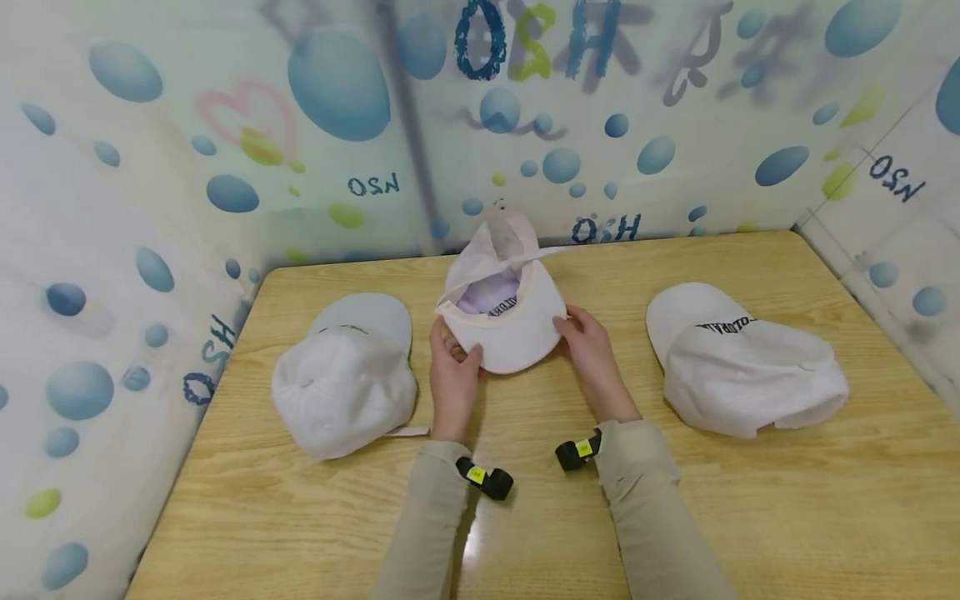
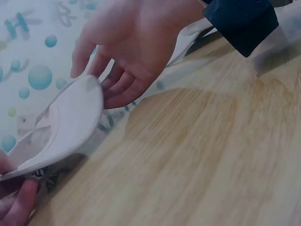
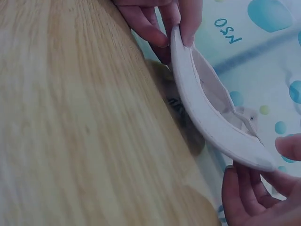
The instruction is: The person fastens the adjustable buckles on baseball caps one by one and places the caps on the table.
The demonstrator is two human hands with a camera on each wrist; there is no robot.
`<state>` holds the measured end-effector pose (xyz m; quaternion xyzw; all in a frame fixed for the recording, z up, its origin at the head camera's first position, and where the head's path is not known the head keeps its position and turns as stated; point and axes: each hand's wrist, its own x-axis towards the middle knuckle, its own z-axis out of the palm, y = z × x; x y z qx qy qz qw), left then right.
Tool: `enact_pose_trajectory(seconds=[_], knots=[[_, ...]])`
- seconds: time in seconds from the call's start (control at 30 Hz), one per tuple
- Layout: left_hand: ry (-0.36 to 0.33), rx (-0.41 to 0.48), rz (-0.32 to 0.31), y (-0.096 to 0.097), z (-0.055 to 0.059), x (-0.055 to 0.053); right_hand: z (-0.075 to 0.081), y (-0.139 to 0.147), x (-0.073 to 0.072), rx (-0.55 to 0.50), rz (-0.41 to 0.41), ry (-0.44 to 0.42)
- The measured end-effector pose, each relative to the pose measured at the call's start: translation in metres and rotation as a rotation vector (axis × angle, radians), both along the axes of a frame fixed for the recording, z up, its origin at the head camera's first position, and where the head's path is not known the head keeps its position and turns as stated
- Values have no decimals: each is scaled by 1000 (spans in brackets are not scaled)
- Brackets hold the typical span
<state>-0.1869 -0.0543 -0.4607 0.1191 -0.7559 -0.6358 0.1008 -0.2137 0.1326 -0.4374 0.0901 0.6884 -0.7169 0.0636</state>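
Both hands hold the brim of a pale cap point(image 1: 517, 337) between them, its inside and under-brim facing up. My left hand point(image 1: 455, 379) grips the brim's left side, thumb on top. At the right edge of the brim, my right hand point(image 1: 592, 362) pinches it with thumb and fingers. Dark lettering and an open back strap show on the cap. In the left wrist view, the right hand point(image 2: 134, 47) meets the brim point(image 2: 77, 115). The right wrist view has the left hand point(image 3: 162, 21) at the brim's upper end and the right hand point(image 3: 263, 197) below.
To the left on the wooden table point(image 1: 525, 533) lies a white cap point(image 1: 345, 387), its strap end sticking out toward the left wrist. Another white cap point(image 1: 742, 367) with dark lettering lies to the right. A wall point(image 1: 247, 167) with blue bubble prints stands behind the table.
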Motion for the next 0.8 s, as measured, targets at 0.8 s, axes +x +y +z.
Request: enact_pose_trajectory(seconds=[0.8], knots=[[-55, 178, -102, -3, 16, 1, 7, 17, -3, 95, -27, 37]])
